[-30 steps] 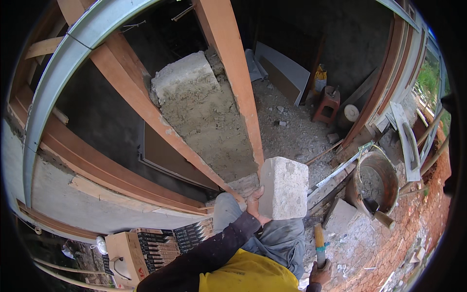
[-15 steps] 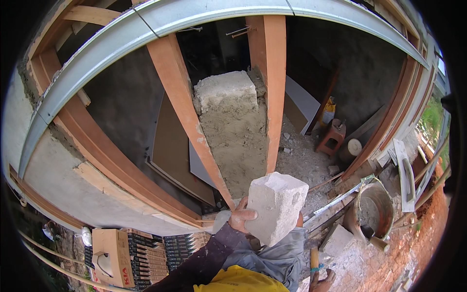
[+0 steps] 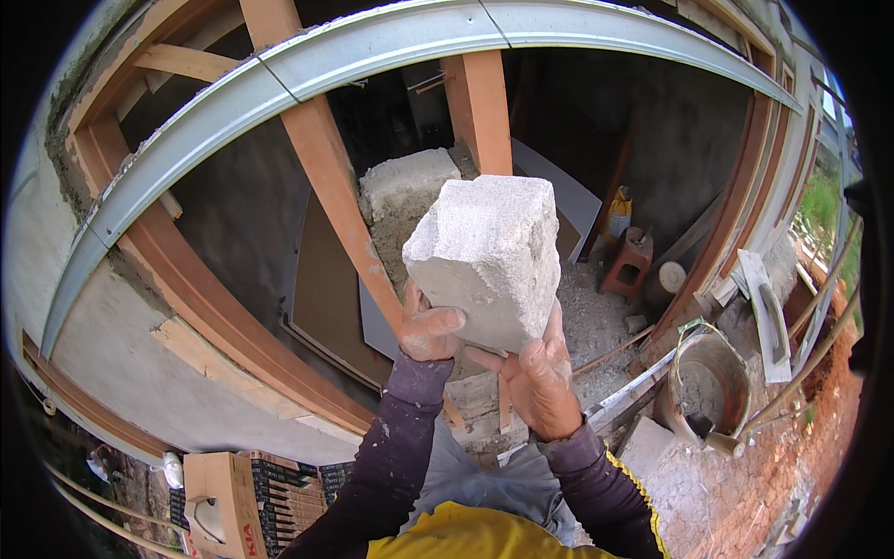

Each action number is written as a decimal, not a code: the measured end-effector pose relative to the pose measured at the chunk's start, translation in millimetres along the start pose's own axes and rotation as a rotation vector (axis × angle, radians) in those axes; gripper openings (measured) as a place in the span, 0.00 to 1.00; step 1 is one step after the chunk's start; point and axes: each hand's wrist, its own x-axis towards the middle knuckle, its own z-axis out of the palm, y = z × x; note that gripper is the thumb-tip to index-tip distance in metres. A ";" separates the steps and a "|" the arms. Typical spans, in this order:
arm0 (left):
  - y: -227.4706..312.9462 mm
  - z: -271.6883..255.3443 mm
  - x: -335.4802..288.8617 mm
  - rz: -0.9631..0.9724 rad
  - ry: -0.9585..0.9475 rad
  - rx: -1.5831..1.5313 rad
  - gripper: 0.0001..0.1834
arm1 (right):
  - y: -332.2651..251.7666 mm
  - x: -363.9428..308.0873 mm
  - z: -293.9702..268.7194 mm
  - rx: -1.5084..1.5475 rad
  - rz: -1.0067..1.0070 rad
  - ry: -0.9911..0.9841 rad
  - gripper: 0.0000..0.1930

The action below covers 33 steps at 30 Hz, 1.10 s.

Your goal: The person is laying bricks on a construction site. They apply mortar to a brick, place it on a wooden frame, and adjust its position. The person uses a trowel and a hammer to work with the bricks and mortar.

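My left hand (image 3: pixel 430 328) grips the block (image 3: pixel 484 252) low on its left; my right (image 3: pixel 545 387) has joined, fingers bracing its lower right. It's raised higher now, before the posts (image 3: pixel 340 196), its weight likely shared.

Two hands (image 3: pixel 430 328) (image 3: pixel 543 387); one held block (image 3: pixel 482 261); one wall block (image 3: pixel 405 179) between two timber posts (image 3: pixel 340 186) (image 3: pixel 486 107). One mortar bucket (image 3: pixel 736 375), one red stool (image 3: pixel 629 259) noted.
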 end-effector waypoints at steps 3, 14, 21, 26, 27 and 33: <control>36.7 13.2 16.7 0.095 0.010 0.280 0.50 | -1.5 30.7 11.1 -0.196 -0.212 0.075 0.69; 112.0 16.1 15.6 0.455 -0.046 1.048 0.53 | 11.1 102.9 8.3 -0.721 -0.601 0.000 0.76; 123.9 12.1 24.3 0.530 0.119 1.257 0.42 | 9.6 135.1 20.5 -0.738 -0.654 -0.102 0.75; 120.8 10.9 37.5 0.600 0.155 1.236 0.37 | -4.6 154.2 23.5 -0.827 -0.751 -0.138 0.74; 120.2 11.0 39.5 0.611 0.164 1.260 0.37 | -6.5 157.2 22.6 -0.820 -0.736 -0.146 0.74; 113.9 16.8 53.5 0.609 0.140 1.224 0.38 | -9.9 169.6 16.7 -0.763 -0.808 -0.125 0.74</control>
